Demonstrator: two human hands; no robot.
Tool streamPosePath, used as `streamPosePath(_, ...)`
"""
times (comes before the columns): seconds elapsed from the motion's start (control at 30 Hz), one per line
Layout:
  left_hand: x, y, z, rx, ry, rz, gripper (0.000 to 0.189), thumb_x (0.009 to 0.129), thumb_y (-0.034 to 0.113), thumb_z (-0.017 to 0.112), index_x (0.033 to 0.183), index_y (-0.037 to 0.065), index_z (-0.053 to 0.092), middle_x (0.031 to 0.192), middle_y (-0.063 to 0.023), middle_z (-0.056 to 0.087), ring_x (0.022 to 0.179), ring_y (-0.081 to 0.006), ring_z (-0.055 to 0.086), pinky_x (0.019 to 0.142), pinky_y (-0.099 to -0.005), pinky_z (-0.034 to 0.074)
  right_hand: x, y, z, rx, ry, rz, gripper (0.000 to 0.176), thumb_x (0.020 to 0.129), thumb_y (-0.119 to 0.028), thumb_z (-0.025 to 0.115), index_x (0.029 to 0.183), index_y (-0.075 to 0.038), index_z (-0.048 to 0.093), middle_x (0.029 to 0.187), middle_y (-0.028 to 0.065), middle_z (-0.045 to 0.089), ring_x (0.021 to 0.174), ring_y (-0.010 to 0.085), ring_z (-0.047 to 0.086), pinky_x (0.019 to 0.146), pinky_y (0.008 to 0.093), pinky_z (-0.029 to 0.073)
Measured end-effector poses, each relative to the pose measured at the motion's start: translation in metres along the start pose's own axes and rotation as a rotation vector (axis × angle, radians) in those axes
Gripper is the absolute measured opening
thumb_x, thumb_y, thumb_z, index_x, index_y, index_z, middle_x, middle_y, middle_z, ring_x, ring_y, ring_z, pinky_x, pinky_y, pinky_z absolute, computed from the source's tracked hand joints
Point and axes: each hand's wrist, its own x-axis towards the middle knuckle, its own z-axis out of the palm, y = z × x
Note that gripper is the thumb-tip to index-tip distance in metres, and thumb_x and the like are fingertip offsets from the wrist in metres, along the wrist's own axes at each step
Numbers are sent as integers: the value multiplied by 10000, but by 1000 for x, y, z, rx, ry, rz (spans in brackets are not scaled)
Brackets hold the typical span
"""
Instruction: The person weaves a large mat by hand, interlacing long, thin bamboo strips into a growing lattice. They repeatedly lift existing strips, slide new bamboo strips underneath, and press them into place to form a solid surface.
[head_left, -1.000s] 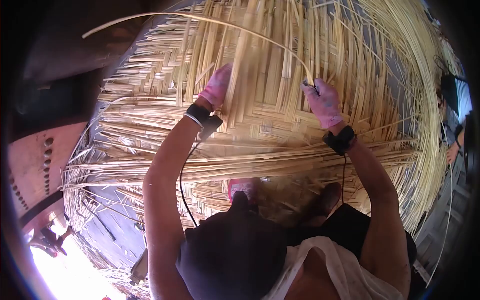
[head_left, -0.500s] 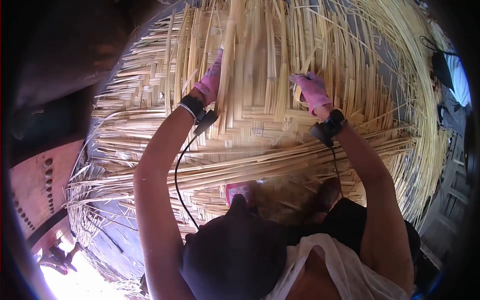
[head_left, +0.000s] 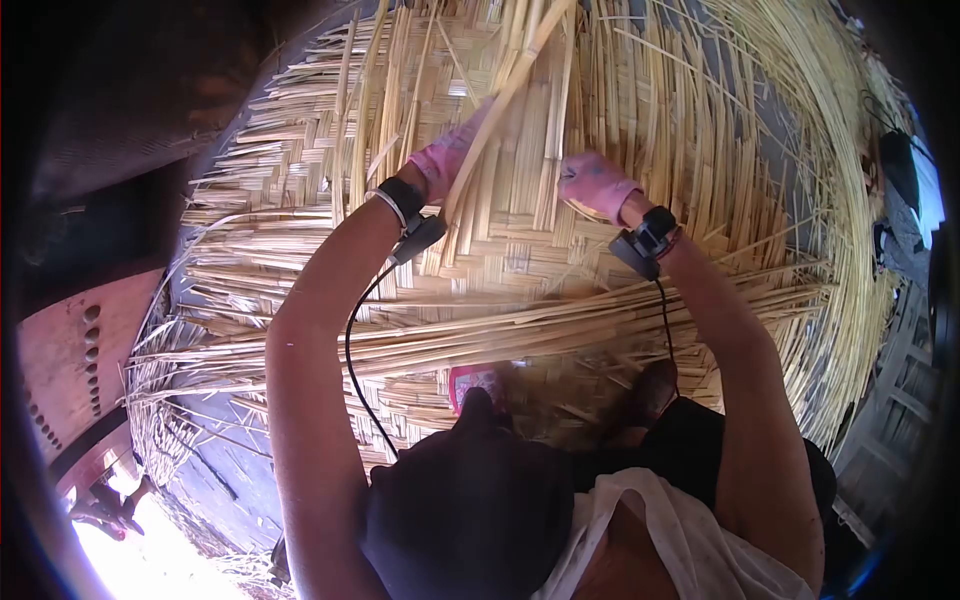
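A broad mat of woven pale strips spreads across the floor, with long loose strip ends along its far part. My left hand, in a pink glove, is under a raised bundle of long strips that slants up and to the right; its fingers are blurred and partly hidden. My right hand, also gloved in pink, is closed at upright strips right of the woven middle. What it grips is too hidden to name. Each wrist wears a black device with a cable.
A band of loose strips crosses the mat near my feet, one in a pink patterned shoe. On the left stands a reddish panel with round holes. A grey slatted frame lies at the right, below a white and black item.
The strip bundle by my left hand has tilted to the right, and that hand has shifted slightly right. My right hand has moved left, and its fingers are closed.
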Motion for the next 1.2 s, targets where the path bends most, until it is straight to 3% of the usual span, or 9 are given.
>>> streamPosePath(0.2,2,-1,-5,-419,-73,-430,780,825,691,362,1343,107,360,1207,-98,482,1078,-180,475,919,-281,387,-8,3,3,66,8,-4,256,769,-214,577,924,-11,601,835,175,623,788,290,612,717,355,474)
streamPosePath(0.37,-2,-26,-1,-932,429,-96,641,855,600,422,1226,81,487,1150,-122,563,1026,-230,537,839,-352,461,-12,0,9,108,98,18,273,782,-202,568,983,-20,601,900,168,634,830,282,616,743,366,476)
streamPosePath(0.47,-19,-31,-29,-1167,289,-82,423,901,381,505,1174,60,518,1035,-95,616,904,-237,600,783,-360,496,-17,5,14,235,134,7,287,784,-198,568,1019,-37,601,937,169,631,851,292,612,752,375,476)
streamPosePath(0.6,-22,-70,-44,-854,577,65,156,930,239,484,947,106,563,822,-13,568,755,-144,546,715,-276,460,-12,14,29,122,236,-16,306,775,-208,596,1041,-58,605,969,157,629,874,288,610,758,365,478)
streamPosePath(0.67,-29,-68,-77,-329,237,154,115,925,210,494,885,118,550,764,15,539,690,-108,513,660,-236,440,-12,11,27,92,211,-33,295,768,-211,609,1018,-54,607,955,149,632,869,282,610,752,362,479)
streamPosePath(0.73,-40,-60,-88,-561,32,108,64,905,141,513,857,120,550,713,47,503,629,-59,474,587,-180,410,-14,11,24,77,205,-51,279,762,-210,616,990,-49,607,938,145,631,858,281,609,743,361,480)
streamPosePath(0.83,-61,-44,-48,-903,635,-44,122,882,63,529,986,96,583,714,67,501,626,-25,468,571,-140,418,-16,6,24,83,211,-54,239,759,-201,613,937,-42,601,911,145,627,835,288,605,725,367,480)
streamPosePath(0.97,-88,-70,-28,-851,567,208,234,889,162,551,1097,55,564,1021,-71,615,919,-144,584,821,-270,481,-18,3,29,91,234,-28,188,763,-196,595,880,-50,587,885,144,624,804,299,601,698,389,477)
streamPosePath(1.2,-124,-33,-38,-281,857,-191,216,846,211,622,977,39,625,606,-62,599,451,-129,578,365,-240,443,-7,16,39,32,342,-135,157,749,-170,567,863,-63,581,828,166,614,760,357,583,678,417,469)
